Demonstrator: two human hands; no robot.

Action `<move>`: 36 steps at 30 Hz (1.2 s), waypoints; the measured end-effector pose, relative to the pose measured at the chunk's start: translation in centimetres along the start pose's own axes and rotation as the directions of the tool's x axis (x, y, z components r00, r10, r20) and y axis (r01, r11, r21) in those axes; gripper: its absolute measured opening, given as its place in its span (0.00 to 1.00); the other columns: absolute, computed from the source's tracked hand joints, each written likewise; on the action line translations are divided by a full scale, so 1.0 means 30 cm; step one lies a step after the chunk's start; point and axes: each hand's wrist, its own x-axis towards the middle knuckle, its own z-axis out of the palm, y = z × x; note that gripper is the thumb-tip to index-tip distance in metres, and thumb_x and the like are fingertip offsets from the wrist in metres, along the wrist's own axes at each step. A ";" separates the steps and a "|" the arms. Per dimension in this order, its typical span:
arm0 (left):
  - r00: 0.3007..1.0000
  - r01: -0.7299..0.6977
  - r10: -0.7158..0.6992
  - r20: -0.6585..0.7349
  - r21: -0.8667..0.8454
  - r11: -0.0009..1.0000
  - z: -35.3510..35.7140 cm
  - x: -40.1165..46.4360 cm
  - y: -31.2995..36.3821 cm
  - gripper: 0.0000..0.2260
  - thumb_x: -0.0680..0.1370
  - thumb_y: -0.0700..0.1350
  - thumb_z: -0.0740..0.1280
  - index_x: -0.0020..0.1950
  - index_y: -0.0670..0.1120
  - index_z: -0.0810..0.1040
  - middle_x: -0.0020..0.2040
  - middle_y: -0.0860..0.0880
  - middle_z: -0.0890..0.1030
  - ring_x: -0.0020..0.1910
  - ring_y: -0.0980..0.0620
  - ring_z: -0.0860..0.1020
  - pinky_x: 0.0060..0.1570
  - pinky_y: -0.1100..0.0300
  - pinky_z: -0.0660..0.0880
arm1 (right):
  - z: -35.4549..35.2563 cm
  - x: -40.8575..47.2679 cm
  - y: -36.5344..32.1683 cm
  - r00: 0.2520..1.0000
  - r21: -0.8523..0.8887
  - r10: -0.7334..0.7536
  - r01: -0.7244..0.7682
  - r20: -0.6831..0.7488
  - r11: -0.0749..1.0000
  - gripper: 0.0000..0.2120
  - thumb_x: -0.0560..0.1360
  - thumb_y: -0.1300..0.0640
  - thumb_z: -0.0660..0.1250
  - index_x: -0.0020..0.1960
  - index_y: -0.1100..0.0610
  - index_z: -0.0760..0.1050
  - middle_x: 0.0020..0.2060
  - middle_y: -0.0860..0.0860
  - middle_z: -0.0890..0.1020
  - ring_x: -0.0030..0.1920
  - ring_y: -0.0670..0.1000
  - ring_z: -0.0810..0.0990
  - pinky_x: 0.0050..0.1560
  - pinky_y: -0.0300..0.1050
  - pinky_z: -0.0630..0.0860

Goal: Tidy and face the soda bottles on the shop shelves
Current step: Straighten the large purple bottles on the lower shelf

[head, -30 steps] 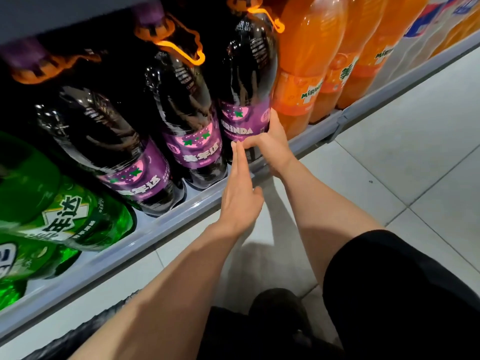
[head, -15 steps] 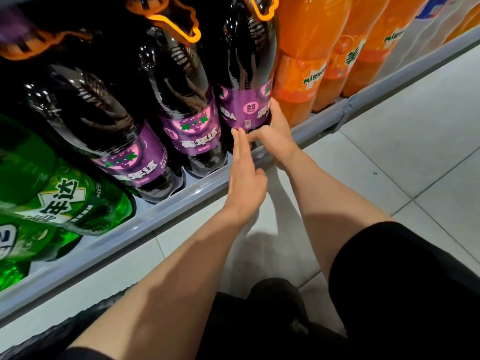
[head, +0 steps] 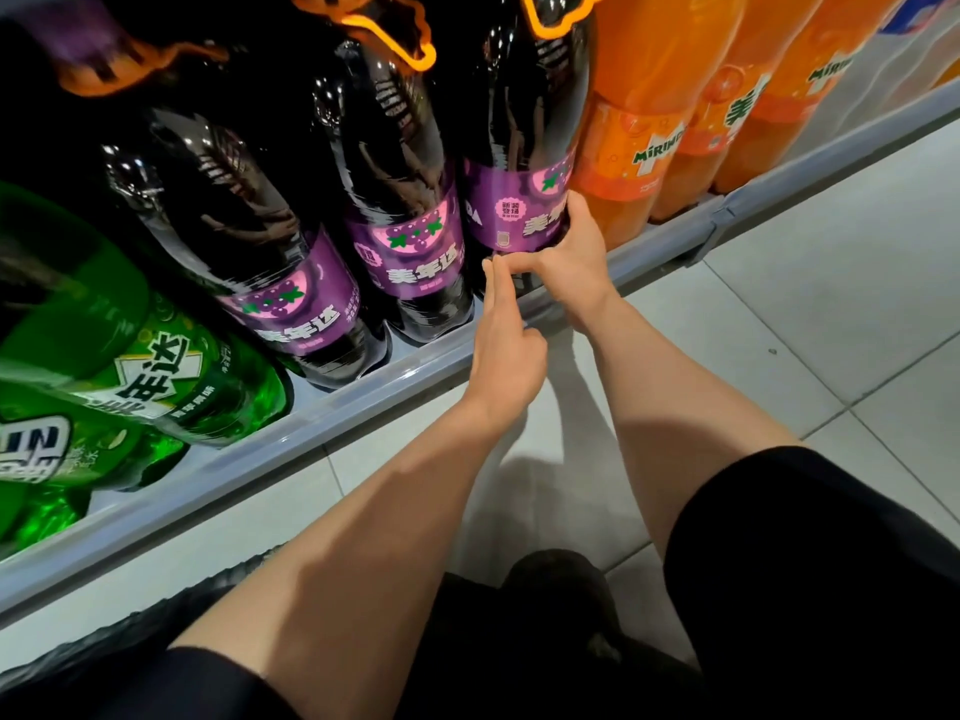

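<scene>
Three big dark grape soda bottles with purple labels stand on the low grey shelf (head: 363, 402). My right hand (head: 571, 262) grips the lower part of the rightmost grape bottle (head: 519, 148), thumb and fingers curled round its label. My left hand (head: 506, 345) reaches to the same bottle's base with two straight fingers touching it. The middle grape bottle (head: 400, 200) and the left grape bottle (head: 244, 241) show their labels to the front.
Green soda bottles (head: 119, 356) fill the shelf at the left, orange soda bottles (head: 654, 106) at the right. The shelf's front lip runs diagonally. White floor tiles (head: 831, 314) lie to the right; my dark shorts and shoe are below.
The rightmost grape bottle has turned: its label now shows other print to the front. My right hand moved round with it; my left fingers stayed at its base.
</scene>
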 end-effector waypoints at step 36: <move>0.868 0.378 -0.232 -0.439 0.282 0.882 -0.667 -0.616 -0.047 0.23 0.77 0.37 0.64 0.71 0.38 0.65 0.67 0.38 0.69 0.66 0.40 0.69 0.60 0.53 0.67 | 0.471 -0.633 -0.322 0.984 -0.184 0.063 -0.031 0.169 0.982 0.20 0.73 0.61 0.72 0.62 0.63 0.74 0.54 0.57 0.80 0.54 0.52 0.77 0.53 0.39 0.70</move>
